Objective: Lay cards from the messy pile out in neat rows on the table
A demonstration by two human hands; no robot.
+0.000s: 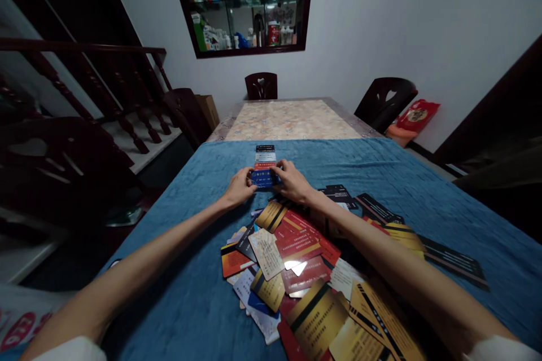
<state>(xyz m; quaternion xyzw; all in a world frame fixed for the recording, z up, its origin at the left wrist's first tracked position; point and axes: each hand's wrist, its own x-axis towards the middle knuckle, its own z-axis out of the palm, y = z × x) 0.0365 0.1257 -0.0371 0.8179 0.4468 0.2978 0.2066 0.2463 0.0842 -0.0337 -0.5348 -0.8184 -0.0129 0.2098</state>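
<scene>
A blue card lies flat at the near end of a short column of overlapping cards. My left hand pinches its left edge, and my right hand grips the right edge. Just beyond it an orange-red card shows as a strip. Farther up the column come a pale card and a black card. Below my hands spreads a loose heap of red, gold, black and white cards, partly hidden under my right forearm.
A blue cloth covers the near part of the table, and a patterned tabletop shows beyond it. Chairs stand around the far side. Black cards lie toward the right. A wooden railing runs along the left.
</scene>
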